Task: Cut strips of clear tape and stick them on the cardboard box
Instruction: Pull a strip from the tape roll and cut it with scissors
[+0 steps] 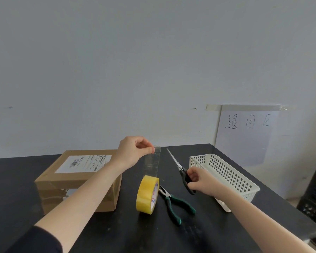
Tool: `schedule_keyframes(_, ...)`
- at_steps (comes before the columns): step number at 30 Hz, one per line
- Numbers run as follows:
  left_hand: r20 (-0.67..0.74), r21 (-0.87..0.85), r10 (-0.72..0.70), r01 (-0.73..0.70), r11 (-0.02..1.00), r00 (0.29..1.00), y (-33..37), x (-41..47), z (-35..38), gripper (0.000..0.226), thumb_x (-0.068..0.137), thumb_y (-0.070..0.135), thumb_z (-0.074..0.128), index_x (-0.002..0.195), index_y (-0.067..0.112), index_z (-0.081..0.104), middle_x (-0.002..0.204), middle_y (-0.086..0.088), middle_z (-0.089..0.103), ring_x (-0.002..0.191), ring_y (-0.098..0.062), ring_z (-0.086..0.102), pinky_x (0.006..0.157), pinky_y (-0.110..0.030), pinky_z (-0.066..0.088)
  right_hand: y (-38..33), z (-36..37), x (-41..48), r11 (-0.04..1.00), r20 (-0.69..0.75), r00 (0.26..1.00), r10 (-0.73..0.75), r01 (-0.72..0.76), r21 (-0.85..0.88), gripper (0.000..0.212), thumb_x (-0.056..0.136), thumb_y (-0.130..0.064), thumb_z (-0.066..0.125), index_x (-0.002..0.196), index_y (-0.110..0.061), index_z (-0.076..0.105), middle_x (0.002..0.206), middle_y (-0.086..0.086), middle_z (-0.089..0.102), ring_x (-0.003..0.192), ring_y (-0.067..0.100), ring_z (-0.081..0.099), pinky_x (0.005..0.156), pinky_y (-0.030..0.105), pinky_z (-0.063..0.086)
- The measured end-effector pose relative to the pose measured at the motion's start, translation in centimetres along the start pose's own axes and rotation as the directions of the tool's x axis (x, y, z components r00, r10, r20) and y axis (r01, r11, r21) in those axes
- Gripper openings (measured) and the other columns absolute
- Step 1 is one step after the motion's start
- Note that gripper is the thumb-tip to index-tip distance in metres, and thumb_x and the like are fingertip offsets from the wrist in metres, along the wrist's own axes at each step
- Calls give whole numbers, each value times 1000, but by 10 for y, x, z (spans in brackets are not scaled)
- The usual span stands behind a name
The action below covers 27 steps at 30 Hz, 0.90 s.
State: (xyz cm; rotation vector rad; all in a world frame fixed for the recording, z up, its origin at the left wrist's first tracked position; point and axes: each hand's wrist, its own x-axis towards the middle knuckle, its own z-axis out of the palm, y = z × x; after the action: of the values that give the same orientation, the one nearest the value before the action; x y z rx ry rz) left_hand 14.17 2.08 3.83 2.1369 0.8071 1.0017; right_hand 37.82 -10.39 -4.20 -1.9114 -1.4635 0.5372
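A: Obstructions at centre of worktop [199, 234]?
B: Tape roll [146, 195], upright; clear tape strip [151, 165] stretched from it up to left grip [133, 152], a vertical barrier. Pliers [173, 203] just right of roll.
A: Sides?
B: Cardboard box [77, 179] left; basket [226, 172] right; scissors [177, 165] raised in right grip [199, 179], beside basket.
A: Passage?
B: Bare worktop nearside of roll and pliers.
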Motion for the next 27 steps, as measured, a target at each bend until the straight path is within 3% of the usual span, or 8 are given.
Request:
schedule_keyframes(3,-3,-4,-3,3,1000,1000,-1,0,-1,5,80,23,77,78,25,72,79,13,71,76,6,63,69,-14,45,-9,-7,-6,993,3,1000,-30,30,116,30,78,-19,79,100,-11,59,85,-1,62,79,11,59,79,29,52)
schedule_keyframes(5,-5,-10,-6,5,1000,1000,-1,1,-1,5,80,23,77,78,23,73,79,12,72,77,6,63,70,-14,45,-15,-14,-9,991,13,1000,-20,19,132,41,75,-34,81,103,-14,58,88,-1,61,82,12,59,84,35,52)
schedule_keyframes(8,-6,-12,-6,6,1000,1000,-1,1,-1,4,80,23,77,79,23,73,79,13,72,77,6,63,68,-13,44,-27,-23,-15,998,91,995,37,-42,55,81,52,-59,80,113,-11,55,96,4,57,90,18,57,90,41,49)
schedule_keyframes(11,-5,-16,-10,10,1000,1000,-2,1,-1,5,80,23,77,77,23,73,78,13,72,77,7,63,68,-13,43,-38,-26,-22,1000,172,985,9,-10,7,106,48,-61,73,125,7,45,99,20,52,89,21,49,86,40,46)
schedule_keyframes(13,-5,-12,-14,14,1000,1000,-3,2,-2,6,79,24,77,76,25,73,78,13,72,76,7,63,69,-14,44,-43,-27,-26,999,197,980,-19,27,-36,103,50,-63,71,121,7,47,103,25,53,88,25,53,85,39,47)
schedule_keyframes(17,-3,-7,-16,16,1000,1000,-3,3,-3,7,79,24,77,75,27,72,78,13,72,77,8,62,69,-14,44,-43,-28,-22,993,187,981,-43,62,-99,73,52,-69,72,89,-11,50,82,-1,44,72,12,41,68,27,34)
schedule_keyframes(22,-3,-4,-18,18,1000,1000,-3,3,-3,6,79,25,77,76,26,72,80,13,72,76,8,62,69,-14,44,-51,-32,-19,969,182,979,-96,134,-209,80,53,-68,73,92,-2,52,81,-1,45,72,13,42,68,30,33)
schedule_keyframes(27,5,-12,-11,11,1000,1000,-2,3,-3,6,79,25,77,76,27,72,79,13,72,77,6,63,70,-16,45,-64,-38,-10,908,182,976,-118,180,-379,60,60,-66,77,90,-19,55,91,-6,50,82,13,50,74,27,41)
